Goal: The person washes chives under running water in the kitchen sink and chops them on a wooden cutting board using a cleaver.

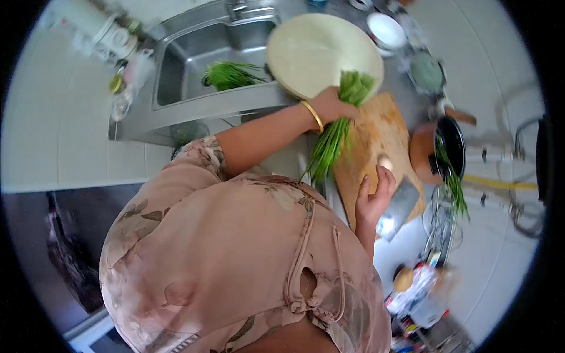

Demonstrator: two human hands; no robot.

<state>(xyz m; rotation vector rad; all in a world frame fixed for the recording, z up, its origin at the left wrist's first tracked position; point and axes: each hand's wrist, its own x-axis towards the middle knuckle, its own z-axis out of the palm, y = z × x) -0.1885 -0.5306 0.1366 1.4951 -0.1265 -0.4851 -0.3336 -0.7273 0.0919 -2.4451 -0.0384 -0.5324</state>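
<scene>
Pale, glossy square tiles (53, 117) cover the surface around a stainless steel sink basin (194, 65) set in a grey metal counter (141, 126). Soft daylight washes everything, and a dark recess (70, 247) opens below.

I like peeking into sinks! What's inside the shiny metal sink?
A bunch of thin green chives lies in the steel sink, near the drain. The large round cream bowl leans over the sink's right edge, so that corner of the basin cannot be seen.
</scene>
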